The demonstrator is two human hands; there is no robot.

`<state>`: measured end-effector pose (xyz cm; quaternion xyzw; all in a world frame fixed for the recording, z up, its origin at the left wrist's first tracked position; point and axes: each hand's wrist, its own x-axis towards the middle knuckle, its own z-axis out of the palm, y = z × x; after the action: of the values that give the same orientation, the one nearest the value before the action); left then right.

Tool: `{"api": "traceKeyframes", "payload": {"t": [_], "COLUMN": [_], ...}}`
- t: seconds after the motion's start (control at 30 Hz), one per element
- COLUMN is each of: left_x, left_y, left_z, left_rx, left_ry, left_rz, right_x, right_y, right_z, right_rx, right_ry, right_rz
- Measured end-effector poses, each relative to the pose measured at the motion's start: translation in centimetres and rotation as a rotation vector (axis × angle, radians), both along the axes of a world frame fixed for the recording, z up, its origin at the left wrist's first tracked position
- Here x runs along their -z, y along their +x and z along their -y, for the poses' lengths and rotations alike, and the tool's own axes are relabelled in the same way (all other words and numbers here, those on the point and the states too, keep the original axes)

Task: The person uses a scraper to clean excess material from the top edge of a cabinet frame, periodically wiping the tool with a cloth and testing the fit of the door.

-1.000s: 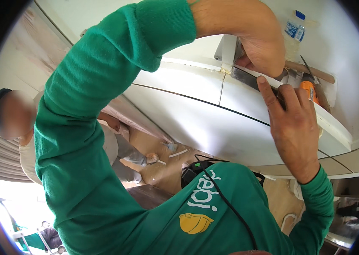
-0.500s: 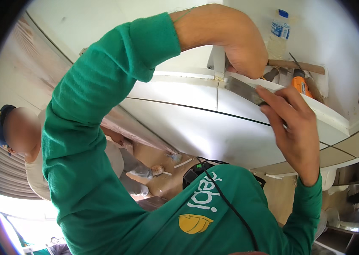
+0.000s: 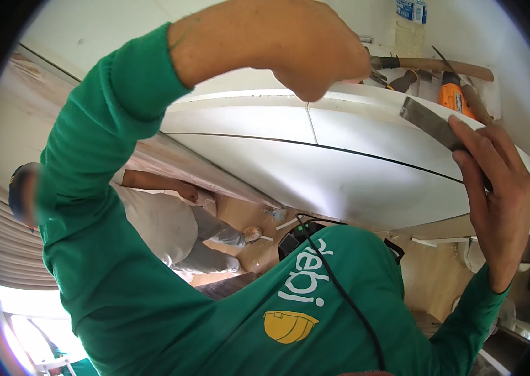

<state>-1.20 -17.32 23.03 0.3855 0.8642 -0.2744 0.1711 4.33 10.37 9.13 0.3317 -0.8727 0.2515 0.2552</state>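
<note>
My left hand [image 3: 324,53] is curled over the top edge of a white curved cabinet front [image 3: 378,122], back of the hand toward me. Its fingertips are hidden, so what they hold, if anything, does not show. Between the thumb and fingers of my right hand [image 3: 497,175] is a flat grey bar [image 3: 431,123], perhaps a blade. One end of the bar points up and left, over the cabinet's top ledge and apart from my left hand.
Behind the ledge lie a wooden-handled hammer [image 3: 447,64], an orange tool [image 3: 454,97] and other hand tools. A water bottle [image 3: 410,31] stands beyond them. At lower left, another person [image 3: 158,219] is near the wall. A black cable [image 3: 346,294] crosses my chest.
My left hand has moved left along the ledge, off the pale bracket-like piece. My right hand has shifted right with the grey bar. More of the other person's body shows.
</note>
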Motion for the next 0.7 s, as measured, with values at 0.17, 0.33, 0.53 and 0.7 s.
{"api": "traceKeyframes", "payload": {"t": [0.17,0.33,0.53,0.7], "left_x": [-0.3,-0.8,-0.3,-0.2], "left_y": [-0.1,-1.3,-0.8,-1.2], "left_z": [-0.9,-2.4,-2.0,-1.9], "left_rx": [-0.094,-0.253,-0.216,-0.203], "left_ry": [-0.028,-0.112,-0.054,-0.066], "left_rz": [0.05,0.148,0.078,0.061], "right_x": [-0.2,0.4,1.5,1.7], "right_y": [-2.0,-2.8,-3.0,-2.4], "right_z": [2.3,5.2,6.5,6.2], "right_rx": [-0.037,-0.012,0.037,0.073], "right_ry": [0.191,0.307,0.333,0.345], "right_rz": [-0.251,-0.416,-0.472,-0.446]}}
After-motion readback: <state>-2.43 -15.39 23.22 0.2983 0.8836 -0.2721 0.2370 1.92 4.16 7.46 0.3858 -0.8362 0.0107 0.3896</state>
